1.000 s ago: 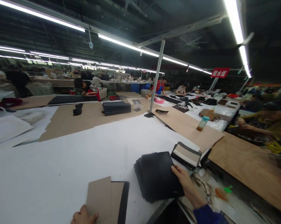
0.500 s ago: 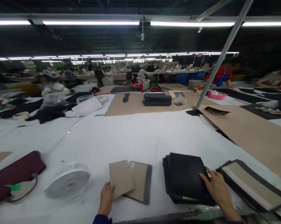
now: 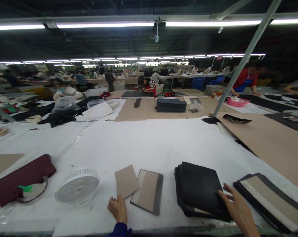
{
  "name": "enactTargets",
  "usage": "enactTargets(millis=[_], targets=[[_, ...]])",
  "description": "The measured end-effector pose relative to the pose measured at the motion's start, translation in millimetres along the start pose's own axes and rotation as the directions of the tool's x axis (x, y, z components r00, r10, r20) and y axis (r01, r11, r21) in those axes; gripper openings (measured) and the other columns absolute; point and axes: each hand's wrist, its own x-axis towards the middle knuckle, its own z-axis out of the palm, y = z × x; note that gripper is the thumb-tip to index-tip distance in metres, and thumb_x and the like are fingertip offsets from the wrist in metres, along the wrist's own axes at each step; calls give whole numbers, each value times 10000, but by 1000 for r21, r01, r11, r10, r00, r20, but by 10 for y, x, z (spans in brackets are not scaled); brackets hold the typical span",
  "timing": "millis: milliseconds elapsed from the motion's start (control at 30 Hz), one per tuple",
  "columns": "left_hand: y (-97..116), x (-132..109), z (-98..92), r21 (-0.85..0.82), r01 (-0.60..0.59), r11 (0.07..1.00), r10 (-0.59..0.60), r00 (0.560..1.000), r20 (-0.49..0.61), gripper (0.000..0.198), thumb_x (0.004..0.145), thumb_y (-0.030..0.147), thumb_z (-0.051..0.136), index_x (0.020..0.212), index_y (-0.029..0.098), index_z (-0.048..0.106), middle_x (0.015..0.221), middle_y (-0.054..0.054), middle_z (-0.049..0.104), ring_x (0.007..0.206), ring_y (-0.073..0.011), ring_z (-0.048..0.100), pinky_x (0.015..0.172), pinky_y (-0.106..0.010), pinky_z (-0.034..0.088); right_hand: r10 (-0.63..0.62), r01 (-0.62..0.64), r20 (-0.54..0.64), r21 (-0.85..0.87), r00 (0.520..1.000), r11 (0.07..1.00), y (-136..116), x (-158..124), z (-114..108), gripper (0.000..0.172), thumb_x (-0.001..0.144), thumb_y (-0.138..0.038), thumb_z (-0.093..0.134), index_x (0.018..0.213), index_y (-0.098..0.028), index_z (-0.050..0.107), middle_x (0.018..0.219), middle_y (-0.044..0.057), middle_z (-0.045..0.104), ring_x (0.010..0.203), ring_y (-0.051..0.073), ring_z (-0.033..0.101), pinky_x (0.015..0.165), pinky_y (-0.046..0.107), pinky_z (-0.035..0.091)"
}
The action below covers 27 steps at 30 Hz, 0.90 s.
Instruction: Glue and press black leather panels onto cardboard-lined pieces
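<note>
My left hand is just below the lower corner of a beige rectangular piece, its fingers loosely bent and apart, with nothing visible in them. That piece partly overlaps a beige panel with a dark grey edge, which lies flat on the white table. My right hand rests its fingertips at the right edge of a stack of black panels, its fingers spread and holding nothing. A strip of something pale shows under the top black panel at its near edge.
To the right lies another stack of beige panels with dark edges. A white fan and a maroon handbag are at left. A slanted metal pole rises at the right. Dark folded pieces lie farther back; several people work beyond.
My left hand has let go of the beige piece and drawn back from it. My right hand has shifted slightly off the black stack, its fingers spreading. The view has turned slightly left.
</note>
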Motion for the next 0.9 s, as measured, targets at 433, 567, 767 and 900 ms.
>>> enactTargets(millis=[433,567,767,900], targets=[[169,105,149,296,-239,925,168,955,244,736,792,478,330,1347,-5,337,1215,-232,588,1149,-355,559,1015,-438,409,126,-109,-56,242,990,964,-152,-145,-118,627,671,-558,480,1107,-130,621,1007,144,731,876,281,694,813,426,544],[146,-103,259,371,-300,879,183,930,319,794,761,500,349,1337,-46,365,1173,-266,595,1210,-408,509,1027,-476,393,142,-126,-31,304,989,944,-126,-153,-134,625,686,-567,481,1127,-141,600,1003,131,733,879,283,693,811,444,546],[156,-345,410,477,-294,828,133,930,341,724,786,422,385,1371,0,331,1245,-302,490,1187,-457,503,935,-510,435,123,-106,-20,381,992,919,-245,-76,-118,637,620,-486,646,1157,-155,561,863,59,670,763,240,673,711,383,568],[188,-239,371,491,-301,817,91,910,405,653,755,401,457,1310,58,425,1240,-243,546,1181,-393,543,935,-460,463,46,-21,-50,413,998,911,-593,-169,-177,594,646,-362,691,1195,-182,551,835,4,602,643,165,617,592,308,568]])
